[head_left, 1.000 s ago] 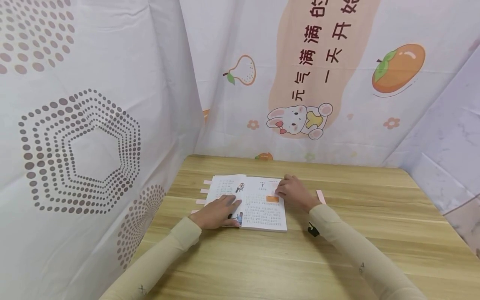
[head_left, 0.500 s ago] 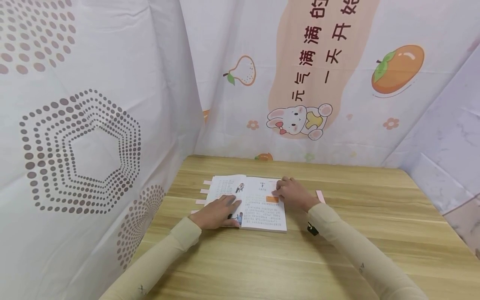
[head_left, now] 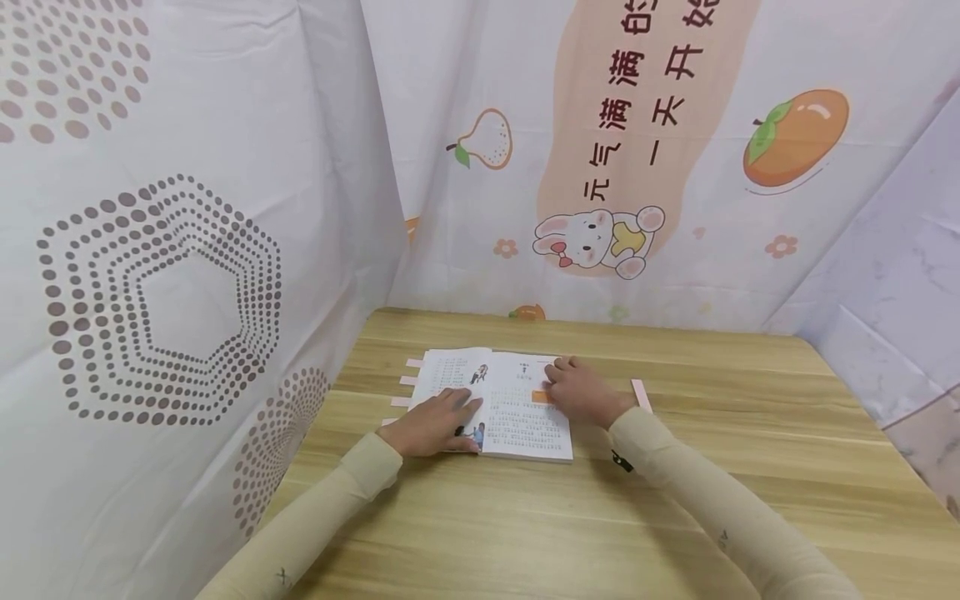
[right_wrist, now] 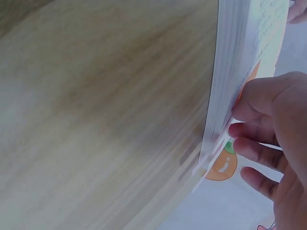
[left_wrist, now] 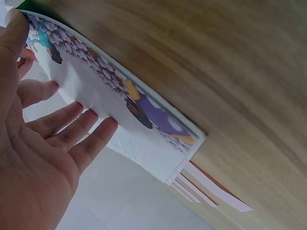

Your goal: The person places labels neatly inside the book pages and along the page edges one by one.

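An open book (head_left: 525,425) with printed text and small pictures lies on the wooden table. My left hand (head_left: 431,425) rests on its left page, fingers spread. In the left wrist view those fingertips touch the page (left_wrist: 100,139), close to a colourful picture strip. At the upper right of the right page is my right hand (head_left: 581,392), its fingertips on the page by an orange block. The right wrist view has the thumb (right_wrist: 254,100) against the page and the other fingers loosely bent near the book's edge; nothing is visibly held between them.
Several pale pink tabs (head_left: 401,402) stick out from the book's left side. A pink strip (head_left: 641,394) shows right of my right hand. A small black object (head_left: 622,461) is by the right cuff. Printed curtains (head_left: 465,267) hang behind and beside the wooden table (head_left: 480,533).
My right hand has shifted slightly left over the right page, covering more of the orange block. The left hand and the book stay in place.
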### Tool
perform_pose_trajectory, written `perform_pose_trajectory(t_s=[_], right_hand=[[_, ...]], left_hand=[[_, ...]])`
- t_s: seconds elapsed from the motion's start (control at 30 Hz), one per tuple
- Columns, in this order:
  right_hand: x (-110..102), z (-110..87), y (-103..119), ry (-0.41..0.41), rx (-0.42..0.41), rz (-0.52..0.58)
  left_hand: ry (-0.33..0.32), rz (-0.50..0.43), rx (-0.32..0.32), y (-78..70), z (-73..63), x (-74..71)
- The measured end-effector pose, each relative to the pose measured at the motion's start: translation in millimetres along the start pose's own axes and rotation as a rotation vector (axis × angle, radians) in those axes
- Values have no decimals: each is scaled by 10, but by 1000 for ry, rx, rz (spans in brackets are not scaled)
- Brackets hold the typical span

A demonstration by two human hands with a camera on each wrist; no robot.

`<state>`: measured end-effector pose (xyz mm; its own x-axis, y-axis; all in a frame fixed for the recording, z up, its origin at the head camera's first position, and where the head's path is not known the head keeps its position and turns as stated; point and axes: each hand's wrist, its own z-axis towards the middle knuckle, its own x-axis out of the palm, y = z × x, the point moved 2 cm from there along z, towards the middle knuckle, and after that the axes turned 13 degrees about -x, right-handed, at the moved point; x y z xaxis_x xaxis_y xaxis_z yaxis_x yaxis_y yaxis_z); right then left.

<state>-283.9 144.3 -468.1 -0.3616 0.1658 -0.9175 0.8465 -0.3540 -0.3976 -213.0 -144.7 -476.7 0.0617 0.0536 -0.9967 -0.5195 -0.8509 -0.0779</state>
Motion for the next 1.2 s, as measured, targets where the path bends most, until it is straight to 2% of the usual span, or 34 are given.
perform_pose_trajectory(t_s=[0.17, 0.43, 0.5, 0.7, 0.8, 1.03, 1.2], right_hand=[[-27, -1, 27, 6, 10, -19], [-38, -91, 10, 9, 44, 114], [-42, -124, -2, -14, 47, 145], [-22, -265, -80, -159, 86, 271], [10, -340, -152, -192, 103, 318], [43, -548, -288, -173, 150, 273], [32, -716, -341, -193, 174, 277]], left_hand=[[0, 1, -6, -2, 0, 4], [-1, -2, -7, -8, 3, 6], [-2, 2, -6, -8, 3, 6], [3, -6, -7, -21, -11, -8], [7, -18, -13, -29, -10, -24], [11, -22, -8, -42, -16, -42], [4, -14, 3, -39, -15, -35]])
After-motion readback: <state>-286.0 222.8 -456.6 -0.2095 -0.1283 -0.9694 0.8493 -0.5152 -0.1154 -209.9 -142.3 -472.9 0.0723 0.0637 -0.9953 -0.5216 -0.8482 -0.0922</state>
